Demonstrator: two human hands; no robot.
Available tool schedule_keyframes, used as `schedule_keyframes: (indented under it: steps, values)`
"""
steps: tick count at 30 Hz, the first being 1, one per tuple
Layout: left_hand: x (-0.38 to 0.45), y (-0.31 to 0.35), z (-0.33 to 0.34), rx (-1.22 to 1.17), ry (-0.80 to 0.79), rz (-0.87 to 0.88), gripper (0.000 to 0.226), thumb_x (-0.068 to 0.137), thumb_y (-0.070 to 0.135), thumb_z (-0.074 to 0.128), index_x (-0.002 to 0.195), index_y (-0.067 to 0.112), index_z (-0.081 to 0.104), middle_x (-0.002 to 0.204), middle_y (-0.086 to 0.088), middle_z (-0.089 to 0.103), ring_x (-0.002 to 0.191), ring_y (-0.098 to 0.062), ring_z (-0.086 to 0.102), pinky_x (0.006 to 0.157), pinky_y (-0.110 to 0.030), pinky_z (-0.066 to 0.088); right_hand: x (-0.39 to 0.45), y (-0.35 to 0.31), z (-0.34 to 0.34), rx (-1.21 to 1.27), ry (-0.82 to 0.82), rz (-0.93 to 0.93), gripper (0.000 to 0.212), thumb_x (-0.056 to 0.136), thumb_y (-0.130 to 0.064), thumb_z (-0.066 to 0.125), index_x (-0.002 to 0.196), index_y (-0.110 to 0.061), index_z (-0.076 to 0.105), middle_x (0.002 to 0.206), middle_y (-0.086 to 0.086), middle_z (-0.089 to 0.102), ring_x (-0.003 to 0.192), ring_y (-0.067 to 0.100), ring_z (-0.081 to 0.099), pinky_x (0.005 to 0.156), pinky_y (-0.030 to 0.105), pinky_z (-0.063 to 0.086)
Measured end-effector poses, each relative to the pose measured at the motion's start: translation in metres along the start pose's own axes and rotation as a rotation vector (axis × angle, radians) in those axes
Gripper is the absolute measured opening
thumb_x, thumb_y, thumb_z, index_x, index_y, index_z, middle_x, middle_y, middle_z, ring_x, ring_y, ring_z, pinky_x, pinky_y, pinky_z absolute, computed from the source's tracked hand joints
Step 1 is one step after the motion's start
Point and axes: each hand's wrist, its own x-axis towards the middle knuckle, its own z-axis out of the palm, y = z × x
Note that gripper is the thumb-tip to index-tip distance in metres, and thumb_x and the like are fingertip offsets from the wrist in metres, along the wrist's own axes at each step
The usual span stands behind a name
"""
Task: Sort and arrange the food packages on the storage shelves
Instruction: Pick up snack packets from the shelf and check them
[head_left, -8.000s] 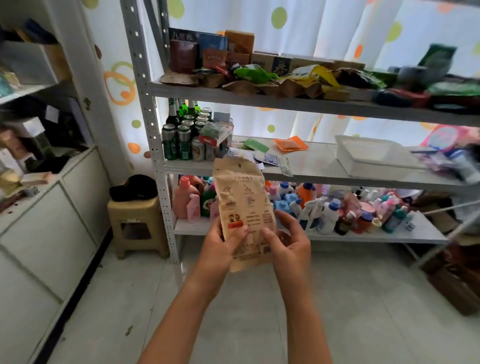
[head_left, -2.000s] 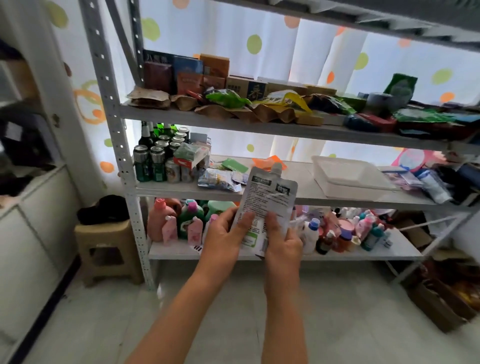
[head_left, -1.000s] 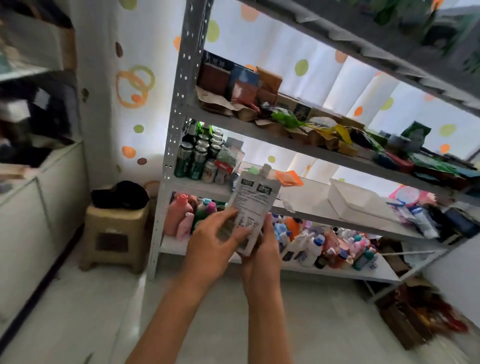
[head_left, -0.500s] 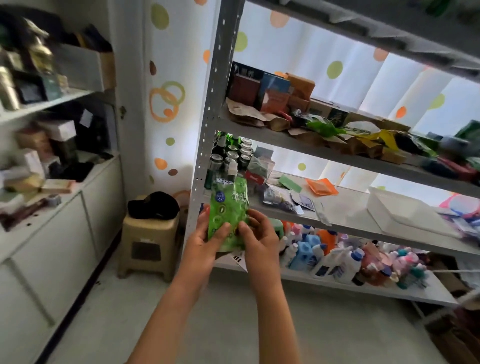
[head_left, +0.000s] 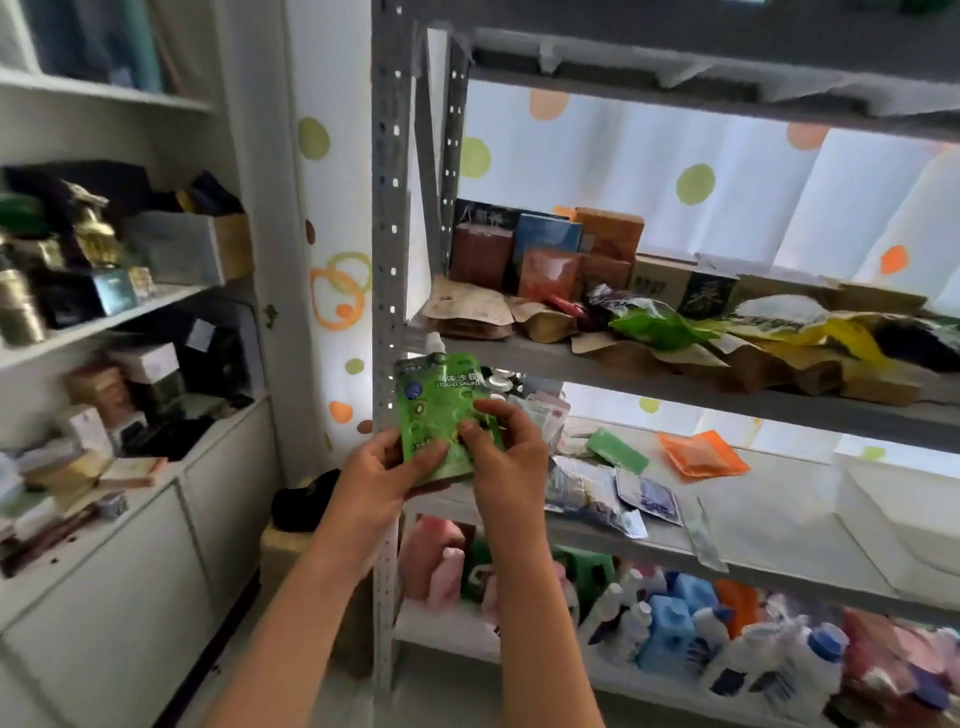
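A green spouted pouch (head_left: 435, 405) with a white cap stands upright in front of the grey metal shelf post (head_left: 385, 249). My left hand (head_left: 382, 475) grips its lower left edge, thumb across the front. My right hand (head_left: 506, 447) pinches its lower right side. Brown paper bags (head_left: 467, 314), boxes (head_left: 545, 249) and green and yellow packets (head_left: 654, 325) lie on the upper shelf (head_left: 675, 387). Loose small packets (head_left: 597, 488), a green sachet (head_left: 618, 451) and an orange pouch (head_left: 701, 454) lie on the middle shelf (head_left: 769, 540).
A white tray (head_left: 893, 499) sits at the right of the middle shelf. Detergent bottles (head_left: 675, 629) crowd the bottom shelf. A white cabinet (head_left: 130, 561) with cluttered shelves stands to the left. A beige stool (head_left: 283, 545) with a dark item on it stands between cabinet and shelf.
The pouch has been turned from its white printed back to its green front. Before that I held a brown paper bag. My view has shifted left and closer to the shelf post.
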Motion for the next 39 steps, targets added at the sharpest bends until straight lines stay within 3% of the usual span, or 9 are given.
schedule_keyframes:
  steps: [4,9,13,17,20,25,29,34,39]
  values:
    - [0.046,0.012,0.026,-0.059,0.134,0.037,0.047,0.070,0.012,0.075,0.116,0.007,0.064,0.104,-0.010,0.076,0.095,-0.024,0.073,0.079,-0.031,0.061,0.069,0.006,-0.009,-0.068,-0.049,-0.031,0.016,0.091,-0.011,0.071,0.102,-0.023,0.068,0.100,0.000,0.072,0.094,0.019,0.069,0.086,0.039,0.059]
    - [0.100,0.044,0.048,0.070,0.190,0.078,0.045,0.067,0.015,0.078,0.109,0.014,0.066,0.101,-0.007,0.076,0.094,-0.023,0.073,0.085,-0.036,0.056,0.140,-0.003,-0.021,-0.113,-0.157,-0.069,0.015,0.092,-0.017,0.072,0.106,-0.018,0.067,0.095,0.001,0.070,0.075,0.007,0.065,0.063,0.018,0.052]
    - [0.145,0.070,0.058,0.144,0.169,0.066,0.019,0.083,-0.004,0.070,0.095,0.010,0.065,0.095,-0.011,0.073,0.083,-0.024,0.072,0.074,-0.028,0.062,0.184,-0.010,-0.029,-0.217,-0.123,-0.136,0.007,0.095,-0.015,0.068,0.101,-0.018,0.067,0.086,-0.006,0.068,0.072,0.003,0.062,0.062,0.011,0.047]
    - [0.189,0.085,0.057,0.281,0.159,0.062,0.018,0.082,0.002,0.075,0.086,0.016,0.064,0.090,-0.006,0.073,0.076,-0.016,0.073,0.079,-0.026,0.060,0.222,-0.007,-0.043,-0.591,-0.092,-0.229,0.027,0.091,-0.006,0.060,0.114,-0.017,0.070,0.107,0.000,0.070,0.102,0.018,0.062,0.086,0.033,0.051]
    - [0.221,0.090,0.053,0.297,0.143,-0.006,0.017,0.081,0.002,0.076,0.094,0.005,0.065,0.100,-0.017,0.073,0.089,-0.029,0.072,0.090,-0.039,0.058,0.243,-0.006,-0.054,-0.944,-0.126,-0.261,0.043,0.082,-0.003,0.058,0.122,-0.016,0.068,0.125,0.005,0.065,0.125,0.025,0.046,0.100,0.035,0.039]
    - [0.262,0.090,0.051,0.329,0.142,-0.091,0.033,0.077,0.001,0.079,0.103,-0.013,0.064,0.100,-0.027,0.071,0.092,-0.037,0.071,0.094,-0.047,0.055,0.272,0.008,-0.061,-1.252,-0.220,-0.277,0.039,0.086,-0.021,0.063,0.125,-0.019,0.069,0.135,0.003,0.062,0.139,0.028,0.038,0.114,0.039,0.031]
    - [0.288,0.086,0.059,0.403,0.137,-0.118,0.028,0.075,0.004,0.083,0.094,-0.010,0.067,0.097,-0.027,0.071,0.089,-0.036,0.071,0.093,-0.046,0.056,0.281,0.016,-0.061,-1.436,-0.230,-0.378,0.027,0.093,-0.024,0.057,0.115,-0.019,0.071,0.126,0.002,0.066,0.130,0.028,0.044,0.107,0.038,0.033]
    - [0.300,0.087,0.070,0.432,0.088,-0.139,0.023,0.077,0.004,0.081,0.091,-0.008,0.067,0.087,-0.022,0.071,0.068,-0.025,0.071,0.072,-0.035,0.061,0.284,0.019,-0.059,-1.558,-0.153,-0.452,0.025,0.095,-0.027,0.055,0.111,-0.020,0.074,0.114,0.000,0.071,0.118,0.026,0.050,0.099,0.038,0.038]
    - [0.313,0.091,0.068,0.436,0.077,-0.155,0.033,0.067,0.013,0.089,0.089,-0.005,0.072,0.090,-0.021,0.074,0.089,-0.035,0.072,0.091,-0.048,0.056,0.287,0.013,-0.058,-1.534,-0.028,-0.450,0.026,0.099,-0.023,0.049,0.111,-0.011,0.069,0.114,0.007,0.072,0.117,0.029,0.054,0.096,0.039,0.041]
